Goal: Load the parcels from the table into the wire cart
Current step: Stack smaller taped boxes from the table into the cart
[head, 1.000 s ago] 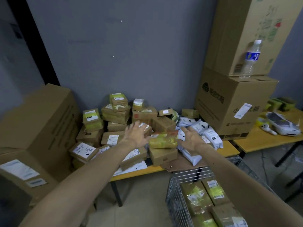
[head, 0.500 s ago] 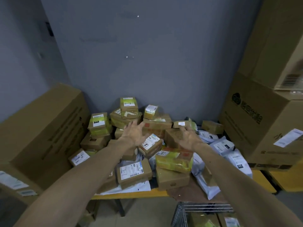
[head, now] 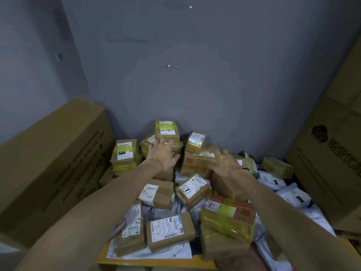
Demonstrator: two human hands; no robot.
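Both arms have reached further back over the pile than before. Left hand (head: 163,156) spread wide, holding nothing, at the boxes just below the parcel marked 1-3 (head: 167,130). Right hand (head: 227,163) also spread, empty, over the red-printed box (head: 193,163); contact unclear. Parcels (head: 170,231) heaped on the yellow-edged surface (head: 156,263), large carton (head: 48,163) at left.

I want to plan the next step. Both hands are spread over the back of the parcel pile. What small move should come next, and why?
Probably close both hands on the red-printed box between them. The left hand and right hand are open with spread fingers, holding nothing, and this box sits high and reachable. Mind the small labelled box that seems to rest on it.
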